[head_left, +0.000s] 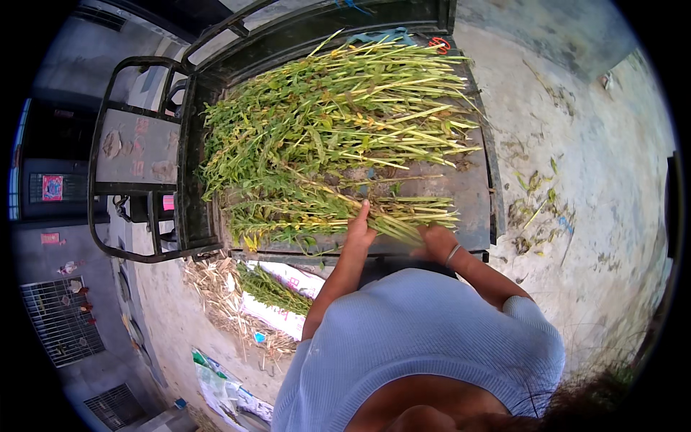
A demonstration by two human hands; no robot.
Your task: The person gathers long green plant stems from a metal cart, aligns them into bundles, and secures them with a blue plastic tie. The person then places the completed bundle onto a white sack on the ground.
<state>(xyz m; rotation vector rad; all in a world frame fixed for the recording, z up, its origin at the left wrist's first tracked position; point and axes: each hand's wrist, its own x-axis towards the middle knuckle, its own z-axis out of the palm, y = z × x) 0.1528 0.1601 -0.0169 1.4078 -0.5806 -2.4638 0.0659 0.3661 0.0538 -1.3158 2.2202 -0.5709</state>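
My left hand (pixel 360 229) is closed round a bunch of cut plant stalks (pixel 392 223), with its thumb upright along the near side. Farther right, my right hand (pixel 437 243) grips the same bunch near the bare butt ends; its fingers are slightly blurred. The bunch slants, leafy tops toward the far left. Beneath and beside it a small row of stalks (pixel 288 214) lies on the truck bed (pixel 468 180). Beyond that is a large pile of green and yellowing stalks (pixel 331 108), leafy tops to the left, pale cut ends to the right.
A black metal rail frame (pixel 92 165) rises at the bed's left end, and a side panel (pixel 288 32) bounds its far side. Below the near edge lie a white sack (pixel 270 317) with greenery on it and dry straw (pixel 216 288). Fallen leaves (pixel 533 209) litter the concrete at right.
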